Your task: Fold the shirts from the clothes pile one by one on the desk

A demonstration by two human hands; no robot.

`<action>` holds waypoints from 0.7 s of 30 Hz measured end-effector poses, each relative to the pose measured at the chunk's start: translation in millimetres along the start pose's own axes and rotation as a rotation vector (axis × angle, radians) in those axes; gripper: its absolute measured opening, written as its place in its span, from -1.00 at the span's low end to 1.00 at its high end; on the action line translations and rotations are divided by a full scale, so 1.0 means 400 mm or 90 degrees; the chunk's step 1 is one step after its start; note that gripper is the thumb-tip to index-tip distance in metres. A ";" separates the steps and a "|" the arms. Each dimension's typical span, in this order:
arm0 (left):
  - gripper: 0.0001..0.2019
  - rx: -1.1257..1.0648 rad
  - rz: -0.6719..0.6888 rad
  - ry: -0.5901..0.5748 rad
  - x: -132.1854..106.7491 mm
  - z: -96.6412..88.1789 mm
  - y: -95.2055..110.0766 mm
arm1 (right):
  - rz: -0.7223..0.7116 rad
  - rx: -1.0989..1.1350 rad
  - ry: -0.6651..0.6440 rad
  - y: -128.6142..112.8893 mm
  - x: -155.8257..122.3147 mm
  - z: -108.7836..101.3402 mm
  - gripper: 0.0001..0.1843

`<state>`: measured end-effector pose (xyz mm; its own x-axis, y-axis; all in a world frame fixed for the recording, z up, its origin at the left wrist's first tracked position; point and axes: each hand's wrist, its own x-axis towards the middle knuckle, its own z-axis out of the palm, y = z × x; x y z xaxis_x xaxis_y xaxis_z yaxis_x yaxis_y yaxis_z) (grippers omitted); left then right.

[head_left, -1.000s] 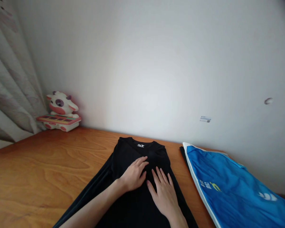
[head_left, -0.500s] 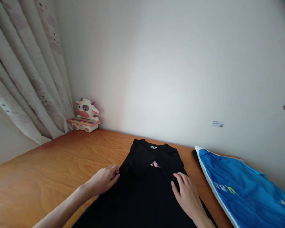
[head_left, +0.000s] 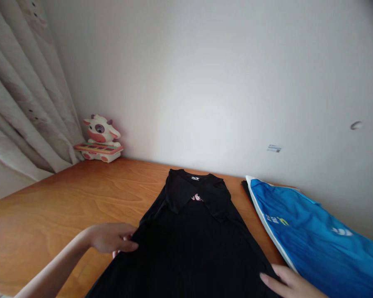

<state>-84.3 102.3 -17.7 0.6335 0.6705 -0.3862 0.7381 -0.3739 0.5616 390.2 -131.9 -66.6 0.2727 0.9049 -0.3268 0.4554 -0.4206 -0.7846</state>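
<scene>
A black dress (head_left: 186, 244) lies spread on the wooden surface, neckline toward the wall and both short sleeves folded inward over the chest. A bit of pink print shows between the sleeves, and a white label sits inside the neck. My left hand (head_left: 113, 238) is closed on the dress's left edge, thumb on top and fingers partly under the cloth. At the lower right, my right hand (head_left: 290, 282) holds the opposite edge, its thumb over the fabric; some of its fingers are hidden. The dress's near end runs out of view.
A blue garment with a white edge (head_left: 301, 223) lies to the right, over something black. On the wooden surface (head_left: 112, 192), a cow-shaped toy keyboard (head_left: 100, 140) stands in the far left corner beside a pale curtain (head_left: 27, 95). A wall (head_left: 189, 82) rises behind.
Both hands have moved nearer to me along the dress's side edges, the right hand also outward, and have closed on the edges. The view has shifted slightly, and the sleeves lie uncovered.
</scene>
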 end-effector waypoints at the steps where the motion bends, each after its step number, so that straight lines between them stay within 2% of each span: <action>1: -0.60 -0.063 0.020 0.005 0.017 -0.005 0.003 | -0.005 0.054 0.043 -0.019 0.018 0.005 -0.53; 3: -0.49 -0.170 0.056 0.064 0.050 -0.012 0.003 | -0.008 0.131 0.169 -0.042 0.060 0.013 -0.42; 5: -0.41 -0.218 0.035 0.223 0.069 -0.005 -0.013 | -0.008 0.160 0.257 -0.044 0.091 0.014 -0.37; 7: -0.37 -0.205 -0.034 0.335 0.064 0.016 -0.046 | -0.006 0.141 0.264 -0.027 0.094 0.006 -0.41; 8: -0.37 -0.184 -0.061 0.353 0.052 0.030 -0.067 | 0.002 0.119 0.246 -0.015 0.084 0.001 -0.45; 11: -0.39 -0.139 -0.052 0.287 -0.011 0.076 -0.116 | 0.053 0.035 0.158 0.025 0.023 -0.019 -0.60; 14: -0.26 -0.178 -0.004 0.231 -0.071 0.094 -0.120 | 0.072 -0.005 0.074 0.043 -0.028 -0.039 -0.62; 15: -0.22 -0.205 0.002 0.240 -0.084 0.091 -0.115 | 0.079 -0.004 0.086 0.043 -0.035 -0.045 -0.55; 17: -0.20 -0.266 0.010 0.269 -0.103 0.077 -0.110 | 0.079 0.021 0.164 0.036 -0.037 -0.058 -0.32; 19: -0.33 -0.326 -0.005 0.282 -0.114 0.061 -0.122 | 0.045 0.068 0.244 0.027 -0.031 -0.069 -0.14; 21: -0.38 -0.350 -0.040 0.300 -0.122 0.050 -0.151 | -0.008 0.126 0.251 0.021 -0.027 -0.075 -0.16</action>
<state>-155.1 79.5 -47.6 0.3352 0.9313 -0.1424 0.4679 -0.0333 0.8832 416.3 -147.2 -53.8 0.5881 0.7997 -0.1207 0.2999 -0.3543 -0.8858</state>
